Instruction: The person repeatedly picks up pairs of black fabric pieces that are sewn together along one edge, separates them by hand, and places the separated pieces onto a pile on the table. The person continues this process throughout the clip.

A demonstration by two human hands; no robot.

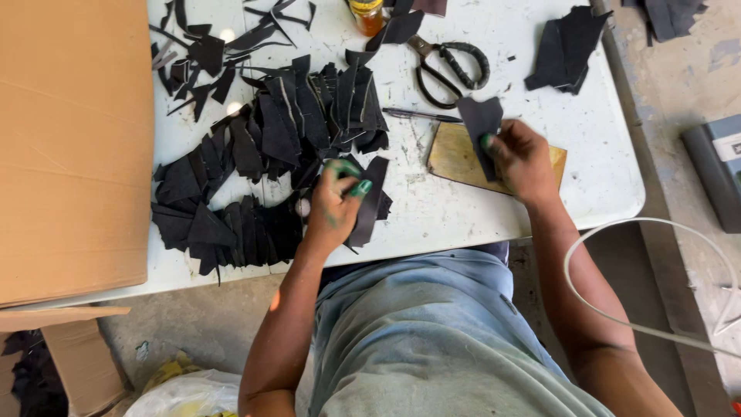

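Head view, looking straight down on the white bench (463,224).

Step in hand, as I read it: working through cut black leather-like pieces one at a time. Right hand (523,161) is pinched shut on a single black cut piece (480,123), held roughly upright over the small tan wooden board (455,157) near the bench's front-right edge. Thumb and fingertips clamp its lower edge; green stain on the fingertips.

Left hand (337,205) rests on the fanned pile of black cut pieces (255,177) at bench centre-left. Fingers curled down onto a long strip at the pile's right end; also green-stained. Looks closed on that strip, though the grip itself is partly hidden. Hands well apart, each on its own piece.

Next move, a judgement only: the held piece needs a flat seat on the board or a slot in the pile, so the right wrist must rotate down while the left keeps the stack from sliding.

Pose: both forearms reach forward from the torso, elbows bent, left wrist cocked inward, right wrist straight.

Around: large black-handled scissors (451,69) at the back, a dark pen (421,116) just behind the board, an amber jar (369,15) at the back edge, a smaller stack of black pieces (567,46) in the back-right corner, loose black offcuts (201,54) back-left, a brown cardboard sheet (73,147) over the left end.
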